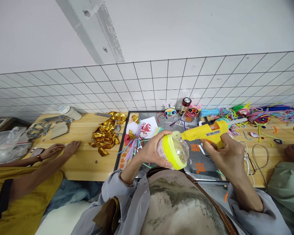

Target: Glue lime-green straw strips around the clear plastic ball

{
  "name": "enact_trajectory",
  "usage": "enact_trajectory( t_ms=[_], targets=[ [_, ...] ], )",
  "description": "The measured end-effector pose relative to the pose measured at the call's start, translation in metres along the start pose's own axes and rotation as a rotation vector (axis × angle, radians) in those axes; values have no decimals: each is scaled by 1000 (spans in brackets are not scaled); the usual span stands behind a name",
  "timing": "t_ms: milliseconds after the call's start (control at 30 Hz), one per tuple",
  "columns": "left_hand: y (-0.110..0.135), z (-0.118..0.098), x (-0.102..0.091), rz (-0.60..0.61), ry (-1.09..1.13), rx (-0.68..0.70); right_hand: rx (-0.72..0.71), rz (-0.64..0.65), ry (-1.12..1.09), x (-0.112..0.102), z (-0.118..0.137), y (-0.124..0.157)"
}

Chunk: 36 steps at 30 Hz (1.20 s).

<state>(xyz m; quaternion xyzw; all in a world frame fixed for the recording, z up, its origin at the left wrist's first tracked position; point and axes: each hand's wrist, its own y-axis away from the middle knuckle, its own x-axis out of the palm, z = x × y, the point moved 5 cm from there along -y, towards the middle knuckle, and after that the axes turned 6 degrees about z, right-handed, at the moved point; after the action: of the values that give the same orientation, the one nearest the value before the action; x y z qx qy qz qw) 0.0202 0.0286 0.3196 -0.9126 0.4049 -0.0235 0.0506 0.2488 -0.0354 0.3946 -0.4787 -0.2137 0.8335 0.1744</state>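
My left hand point(155, 150) is wrapped around a clear round plastic ball point(182, 150), tilted, with bands of yellow pipe cleaner point(171, 153) running round it. At its top edge sits a small pale yellow tuft. A yellow hot glue gun point(205, 133) is in my right hand point(224, 150), its fingers curled about the handle. The gun's nozzle points left, close to the top of the ball; whether it touches cannot be made out. A white glue stick point(238, 120) sticks out of the gun's rear.
Beneath my hands lies a black-framed glass panel point(193, 168) with orange characters. Gold foil point(105, 133) is left of it. Behind stand a flask point(185, 106) and decorated animal-face balls point(170, 111). Pipe cleaners point(222, 112) and cords lie right. People sit on both sides; one person's hands point(63, 149) rest left.
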Motion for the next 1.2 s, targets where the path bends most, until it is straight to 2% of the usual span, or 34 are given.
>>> enact_trajectory(
  t_ms=[267,633,833,933,1033,1200],
  targets=[
    [0,1,1,5,19,2,2,22,-11,0,2,-1],
    [-2,-4,2,17,-3,28,-69,25,9,1,1,2],
    [-1,-1,1,-5,10,0,13,-21,-20,-3,1,1],
    [-2,-2,2,7,14,27,43,-14,-34,-1,-1,3],
    [-3,-2,2,12,10,49,108,41,-94,5,-2,5],
    [-3,-5,1,-7,0,51,315,219,-309,24,-6,12]
  ],
)
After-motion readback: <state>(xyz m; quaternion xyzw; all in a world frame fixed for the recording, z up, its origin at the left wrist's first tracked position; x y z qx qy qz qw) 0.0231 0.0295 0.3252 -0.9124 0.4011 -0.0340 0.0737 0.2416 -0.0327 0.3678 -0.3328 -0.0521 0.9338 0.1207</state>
